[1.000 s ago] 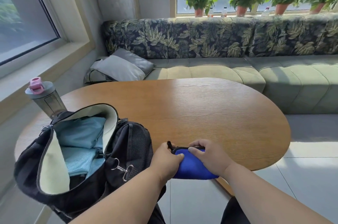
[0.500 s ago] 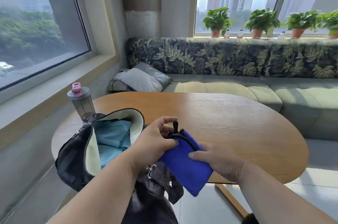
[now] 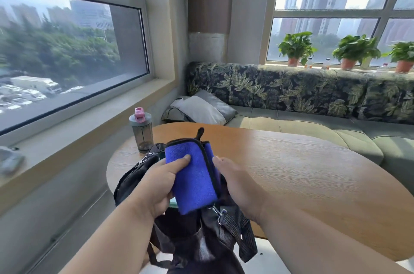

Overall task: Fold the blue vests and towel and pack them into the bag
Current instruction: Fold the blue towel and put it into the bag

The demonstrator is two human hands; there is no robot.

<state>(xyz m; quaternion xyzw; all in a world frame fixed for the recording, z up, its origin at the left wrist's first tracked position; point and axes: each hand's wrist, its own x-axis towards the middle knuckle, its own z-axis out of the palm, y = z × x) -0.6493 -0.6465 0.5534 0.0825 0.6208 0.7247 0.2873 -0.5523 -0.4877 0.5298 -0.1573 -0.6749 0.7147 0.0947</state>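
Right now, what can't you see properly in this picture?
Head view only:
- Inside of the bag: hidden behind the towel and left hand.
- Right hand fingertips: tucked behind the towel.
- Small bottles on the windowsill: too small to identify.
- Grey object at the left edge: blurred.
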